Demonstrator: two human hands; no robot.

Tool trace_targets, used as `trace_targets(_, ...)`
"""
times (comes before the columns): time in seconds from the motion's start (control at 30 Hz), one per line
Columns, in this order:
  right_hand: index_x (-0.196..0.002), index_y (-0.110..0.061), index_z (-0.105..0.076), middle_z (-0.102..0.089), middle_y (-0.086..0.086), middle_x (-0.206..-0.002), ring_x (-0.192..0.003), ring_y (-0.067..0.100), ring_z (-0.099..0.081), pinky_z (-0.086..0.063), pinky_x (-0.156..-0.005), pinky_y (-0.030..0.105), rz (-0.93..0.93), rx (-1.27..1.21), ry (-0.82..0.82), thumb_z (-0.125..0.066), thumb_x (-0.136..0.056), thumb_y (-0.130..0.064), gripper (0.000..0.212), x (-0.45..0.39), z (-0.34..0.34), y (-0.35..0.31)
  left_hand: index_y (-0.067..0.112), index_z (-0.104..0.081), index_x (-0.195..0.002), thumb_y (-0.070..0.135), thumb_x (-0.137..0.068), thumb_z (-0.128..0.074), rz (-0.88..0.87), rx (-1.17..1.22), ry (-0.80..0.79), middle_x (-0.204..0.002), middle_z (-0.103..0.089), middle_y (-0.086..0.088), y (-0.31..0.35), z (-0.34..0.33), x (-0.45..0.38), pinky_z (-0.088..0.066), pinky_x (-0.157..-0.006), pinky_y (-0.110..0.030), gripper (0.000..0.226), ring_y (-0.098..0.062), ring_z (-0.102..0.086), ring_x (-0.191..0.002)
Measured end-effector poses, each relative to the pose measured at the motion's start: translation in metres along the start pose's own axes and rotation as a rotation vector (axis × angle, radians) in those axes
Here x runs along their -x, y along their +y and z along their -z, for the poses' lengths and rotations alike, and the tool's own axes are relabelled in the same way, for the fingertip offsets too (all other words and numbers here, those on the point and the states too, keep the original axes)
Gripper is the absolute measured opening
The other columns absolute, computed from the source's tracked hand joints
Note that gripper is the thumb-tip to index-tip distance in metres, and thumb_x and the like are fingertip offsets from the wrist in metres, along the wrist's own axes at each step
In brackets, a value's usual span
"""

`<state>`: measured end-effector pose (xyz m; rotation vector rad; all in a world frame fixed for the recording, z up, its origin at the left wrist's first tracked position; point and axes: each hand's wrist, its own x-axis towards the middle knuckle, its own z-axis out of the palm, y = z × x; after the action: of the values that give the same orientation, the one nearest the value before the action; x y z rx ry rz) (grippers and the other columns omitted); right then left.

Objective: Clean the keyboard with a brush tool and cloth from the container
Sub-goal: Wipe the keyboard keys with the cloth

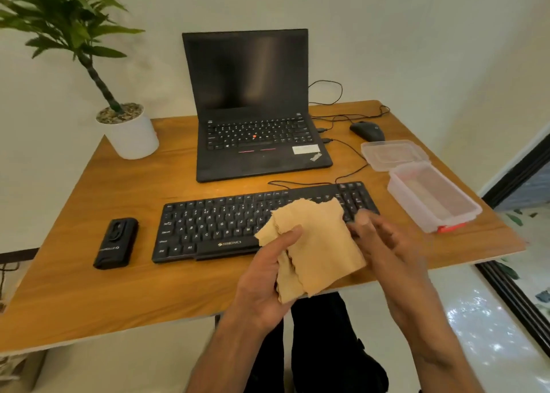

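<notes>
— Over the near edge of the desk (pixel 89 288), head view: what are the hands doing?

— Both are on the tan cloth (pixel 312 244). The left hand (pixel 268 276) pinches its folded edge, thumb on top and fingers curled beneath. The right hand (pixel 384 244) has its fingers bent against the cloth's right side; how firmly it grips I cannot tell, since the cloth hides the fingertips.

— Why hold it up like that?

— My guess is they are folding or bunching it into a pad before wiping. It hangs just above the right half of the black keyboard (pixel 226 226), covering some keys from view.

— And the container?

— The clear plastic container (pixel 431 199) sits open to the right of the keyboard, its lid (pixel 390 154) set down behind it. That keeps it within reach of the right hand. It looks empty, though the plastic is hazy.

— The brush tool?

— A black case or tool (pixel 117 242) lies left of the keyboard, apart from it. It may be the brush; I cannot be sure.

— Anything else?

— A laptop (pixel 253 110) open behind the keyboard, a mouse (pixel 367 131), and a potted plant (pixel 128 131) at the far left corner.
</notes>
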<state>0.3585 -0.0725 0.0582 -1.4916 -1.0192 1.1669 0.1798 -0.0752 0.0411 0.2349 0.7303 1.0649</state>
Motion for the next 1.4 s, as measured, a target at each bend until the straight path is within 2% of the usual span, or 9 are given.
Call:
trace_targets(0.1,-0.109,-0.02,-0.078,-0.078,0.007,-0.11,-0.1,0.021,-0.075,-0.061,-0.086,0.047,-0.26,-0.306,-0.2,-0.063,-0.092,-0.042,0.031,0.008,-0.013,0.003,0.01,-0.068,-0.134,0.025,-0.093,-0.067,0.016,0.019,-0.04,-0.133,-0.068,-0.016,0.008,0.016,0.009,-0.048,-0.109,-0.057,0.044,-0.037,-0.063,-0.127)
trace_targets(0.27,-0.114,-0.01,-0.075,-0.077,0.013,-0.112,-0.093,0.02,-0.073,-0.06,-0.079,0.037,-0.185,-0.405,-0.106,-0.083,-0.07,-0.02,0.046,0.002,-0.017,0.008,0.006,-0.073,-0.124,0.029,-0.098,-0.059,0.021,-0.053,-0.026,-0.122,-0.074,-0.017,0.019,0.033,0.019,-0.054,-0.102,-0.052,0.038,-0.035,-0.071,-0.113)
trace_targets(0.33,-0.11,-0.013,-0.076,-0.078,0.01,-0.106,-0.092,0.018,-0.073,-0.057,-0.082,0.036,-0.068,-0.278,-0.021,-0.085,-0.071,-0.014,0.04,-0.002,-0.017,0.007,0.006,-0.073,-0.121,0.032,-0.1,-0.056,0.029,-0.107,-0.029,-0.113,-0.077,-0.014,0.019,0.034,0.019,-0.059,-0.091,-0.044,0.038,-0.03,-0.075,-0.101)
trace_targets(0.47,-0.106,-0.03,-0.075,-0.074,-0.014,-0.091,-0.085,0.005,-0.067,-0.056,-0.074,0.023,0.351,0.289,0.171,-0.08,-0.087,-0.016,0.025,0.006,-0.029,0.001,0.013,-0.062,-0.141,0.045,-0.107,-0.041,0.01,-0.154,-0.049,-0.137,-0.067,-0.012,0.011,0.026,0.012,-0.04,-0.117,-0.052,0.051,-0.03,-0.061,-0.13)
trace_targets(0.67,-0.12,-0.026,-0.073,-0.071,-0.017,-0.102,-0.091,0.003,-0.067,-0.056,-0.072,0.019,0.596,0.538,0.031,-0.076,-0.092,-0.022,0.029,0.021,-0.054,0.008,0.006,-0.064,-0.138,0.042,-0.107,-0.042,0.008,-0.036,-0.05,-0.136,-0.065,-0.02,-0.002,0.017,0.001,-0.044,-0.115,-0.048,0.052,-0.033,-0.062,-0.128)
trace_targets(0.87,-0.121,-0.028,-0.067,-0.067,-0.022,-0.1,-0.093,-0.008,-0.063,-0.05,-0.075,0.007,0.44,0.413,0.282,-0.072,-0.093,-0.017,0.03,0.001,-0.027,0.004,0.01,-0.067,-0.132,0.029,-0.11,-0.035,-0.044,-0.111,-0.003,-0.129,-0.072,-0.012,0.001,0.019,0.007,-0.053,-0.103,-0.043,0.044,-0.025,-0.069,-0.119)
trace_targets(1.17,-0.125,-0.032,-0.068,-0.073,-0.02,-0.102,-0.1,-0.003,-0.067,-0.051,-0.085,0.011,0.479,0.453,-0.093,-0.079,-0.089,-0.024,0.039,0.037,-0.06,0.013,0.0,-0.063,-0.136,0.052,-0.103,-0.05,-0.002,-0.069,-0.018,-0.131,-0.066,-0.026,-0.001,0.009,0.0,-0.05,-0.11,-0.047,0.063,-0.037,-0.063,-0.122)
trace_targets(1.3,-0.112,-0.035,-0.071,-0.073,-0.02,-0.103,-0.1,0.002,-0.069,-0.058,-0.084,0.025,0.392,0.295,0.078,-0.079,-0.088,-0.034,0.025,0.036,-0.05,0.012,0.002,-0.065,-0.135,0.042,-0.1,-0.06,-0.04,-0.07,0.034,-0.127,-0.071,-0.017,-0.001,0.013,0.0,-0.048,-0.111,-0.05,0.053,-0.032,-0.067,-0.121)
trace_targets(1.4,-0.121,-0.037,-0.066,-0.072,-0.018,-0.105,-0.096,0.0,-0.069,-0.059,-0.08,0.026,0.183,0.303,0.031,-0.086,-0.075,-0.044,0.051,0.025,-0.036,0.015,0.003,-0.062,-0.138,0.04,-0.104,-0.053,-0.048,-0.066,0.045,-0.134,-0.067,-0.019,-0.004,0.011,-0.001,-0.046,-0.113,-0.054,0.051,-0.032,-0.063,-0.128)
